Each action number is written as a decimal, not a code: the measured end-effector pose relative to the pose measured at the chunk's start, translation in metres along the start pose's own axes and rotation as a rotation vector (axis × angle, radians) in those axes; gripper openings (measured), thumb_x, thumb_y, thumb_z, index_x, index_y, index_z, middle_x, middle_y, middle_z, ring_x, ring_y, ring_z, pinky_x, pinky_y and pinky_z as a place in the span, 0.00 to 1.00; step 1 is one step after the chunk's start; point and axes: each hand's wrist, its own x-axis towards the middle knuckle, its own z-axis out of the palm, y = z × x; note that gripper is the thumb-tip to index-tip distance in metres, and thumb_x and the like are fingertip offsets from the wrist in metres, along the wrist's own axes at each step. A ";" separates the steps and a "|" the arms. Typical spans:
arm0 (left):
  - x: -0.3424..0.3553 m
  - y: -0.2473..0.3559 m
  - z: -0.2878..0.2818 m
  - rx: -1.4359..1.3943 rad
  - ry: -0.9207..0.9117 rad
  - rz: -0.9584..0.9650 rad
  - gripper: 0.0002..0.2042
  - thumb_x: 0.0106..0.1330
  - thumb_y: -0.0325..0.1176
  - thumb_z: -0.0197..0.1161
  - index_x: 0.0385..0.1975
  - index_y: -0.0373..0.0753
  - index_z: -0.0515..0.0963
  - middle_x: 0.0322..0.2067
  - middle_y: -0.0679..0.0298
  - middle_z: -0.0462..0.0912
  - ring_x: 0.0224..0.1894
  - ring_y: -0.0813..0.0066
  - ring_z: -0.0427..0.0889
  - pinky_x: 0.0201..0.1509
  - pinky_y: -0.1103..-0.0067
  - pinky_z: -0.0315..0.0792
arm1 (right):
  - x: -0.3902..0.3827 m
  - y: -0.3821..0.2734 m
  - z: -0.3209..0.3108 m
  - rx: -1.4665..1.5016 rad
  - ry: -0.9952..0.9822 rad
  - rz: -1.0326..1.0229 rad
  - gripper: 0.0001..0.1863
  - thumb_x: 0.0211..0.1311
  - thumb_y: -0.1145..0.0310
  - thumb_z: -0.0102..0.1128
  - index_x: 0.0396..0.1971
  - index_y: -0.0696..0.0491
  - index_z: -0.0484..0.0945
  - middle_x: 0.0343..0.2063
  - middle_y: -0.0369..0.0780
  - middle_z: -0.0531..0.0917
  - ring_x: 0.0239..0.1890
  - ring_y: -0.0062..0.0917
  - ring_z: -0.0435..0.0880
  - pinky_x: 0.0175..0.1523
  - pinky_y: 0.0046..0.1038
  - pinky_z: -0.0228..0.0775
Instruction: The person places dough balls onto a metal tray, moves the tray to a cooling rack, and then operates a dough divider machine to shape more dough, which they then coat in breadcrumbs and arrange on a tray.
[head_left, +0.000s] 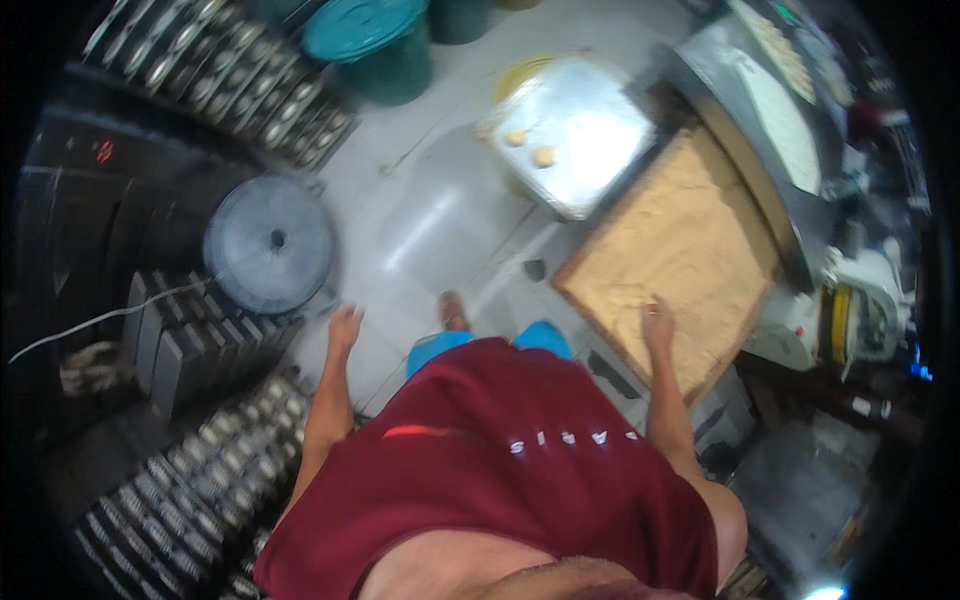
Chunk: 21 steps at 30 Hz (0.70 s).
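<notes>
My right hand (656, 322) is over the near part of a wide, shallow wooden tray (612, 340), at or just above the tan, crumbly powder (672, 245) spread in it. Its fingers are small and blurred, and whether they hold any powder cannot be made out. My left hand (346, 325) hangs low at my left side, its fingers loosely apart with nothing visible in them. Nearest to it is a round grey lid (268, 245). Beyond the wooden tray lies a shiny metal baking sheet (590, 125) with two small round pale pieces (543, 156) near its left edge.
Stacks of moulded baking pans (225, 75) stand at the far left, and more pans (200, 470) at the near left. A green bucket with a teal lid (365, 30) stands at the back. On the right are a metal-edged counter (745, 165) and a white machine (860, 310).
</notes>
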 end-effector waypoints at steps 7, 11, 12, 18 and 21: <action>0.098 0.066 -0.054 -0.211 -0.043 -0.128 0.26 0.67 0.46 0.63 0.55 0.28 0.76 0.51 0.44 0.82 0.56 0.55 0.81 0.61 0.70 0.72 | 0.060 -0.098 -0.010 0.077 0.002 0.069 0.21 0.66 0.61 0.59 0.52 0.60 0.79 0.34 0.47 0.87 0.34 0.30 0.86 0.41 0.31 0.77; 0.116 0.061 -0.045 -0.155 -0.188 -0.154 0.27 0.67 0.46 0.63 0.56 0.29 0.76 0.52 0.44 0.82 0.56 0.54 0.81 0.61 0.69 0.71 | 0.126 -0.165 0.017 0.228 0.031 0.004 0.20 0.67 0.63 0.58 0.51 0.61 0.79 0.34 0.47 0.87 0.34 0.29 0.86 0.41 0.31 0.77; 0.122 0.052 -0.048 -0.151 -0.200 -0.139 0.27 0.67 0.46 0.63 0.56 0.29 0.76 0.52 0.44 0.82 0.56 0.54 0.81 0.62 0.68 0.71 | 0.144 -0.175 0.029 0.242 0.016 0.005 0.19 0.67 0.63 0.58 0.51 0.61 0.79 0.34 0.48 0.87 0.34 0.29 0.86 0.41 0.31 0.77; 0.170 0.053 -0.096 -0.138 -0.358 -0.207 0.21 0.66 0.51 0.60 0.41 0.35 0.82 0.41 0.47 0.85 0.48 0.51 0.83 0.51 0.61 0.72 | 0.283 -0.269 0.054 0.196 -0.053 -0.169 0.18 0.66 0.64 0.61 0.49 0.59 0.80 0.34 0.50 0.87 0.36 0.34 0.87 0.43 0.33 0.78; 0.211 0.038 -0.140 0.203 -0.375 0.122 0.19 0.64 0.49 0.59 0.32 0.35 0.80 0.35 0.49 0.84 0.42 0.50 0.82 0.46 0.64 0.72 | 0.348 -0.327 0.067 0.312 -0.078 -0.125 0.18 0.65 0.64 0.62 0.49 0.59 0.80 0.32 0.49 0.87 0.33 0.34 0.87 0.41 0.33 0.78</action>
